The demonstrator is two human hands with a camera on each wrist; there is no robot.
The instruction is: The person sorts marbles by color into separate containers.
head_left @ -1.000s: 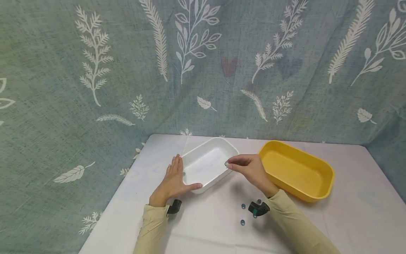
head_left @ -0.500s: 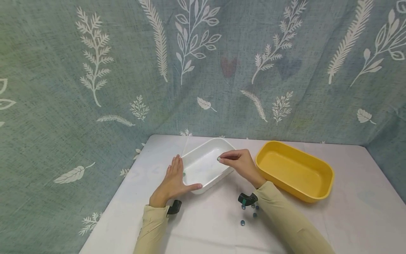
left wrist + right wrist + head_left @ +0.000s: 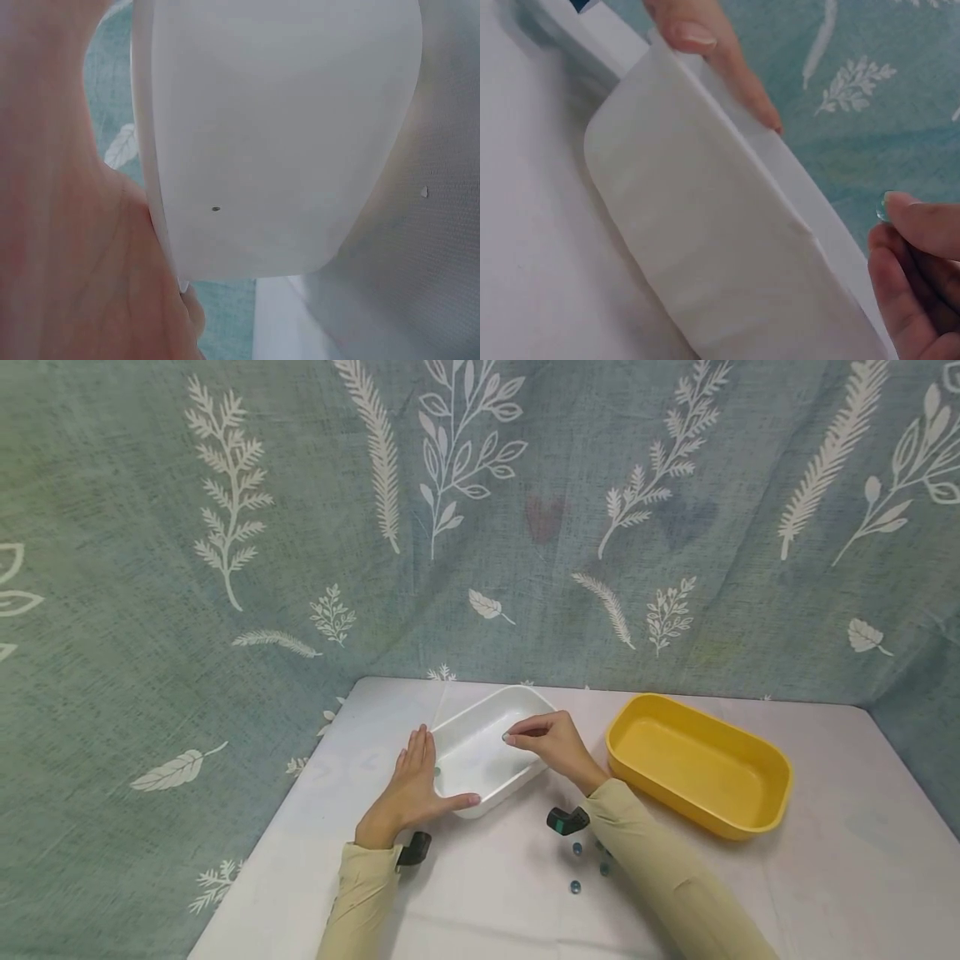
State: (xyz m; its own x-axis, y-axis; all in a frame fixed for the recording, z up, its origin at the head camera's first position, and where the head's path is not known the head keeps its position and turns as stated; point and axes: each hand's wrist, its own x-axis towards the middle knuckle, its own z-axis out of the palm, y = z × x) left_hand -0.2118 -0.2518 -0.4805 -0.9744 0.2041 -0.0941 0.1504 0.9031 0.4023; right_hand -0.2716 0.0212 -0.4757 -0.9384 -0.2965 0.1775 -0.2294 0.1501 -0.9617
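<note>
My left grip (image 3: 407, 791), thumb spread wide, likely steadies the white tray (image 3: 476, 724); my right grip (image 3: 553, 742) pinches a glass bead (image 3: 882, 207) over it.

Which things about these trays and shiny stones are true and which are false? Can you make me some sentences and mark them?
1. The right hand is pinching a shiny stone. True.
2. The left hand is touching the white tray. True.
3. All the stones are inside trays. False: some stones lie on the table.
4. The yellow tray is to the right of the white tray. True.
5. Both hands are at the yellow tray. False: both are at the white tray.
6. The two trays are the same color. False: one is white, the other yellow.
</note>
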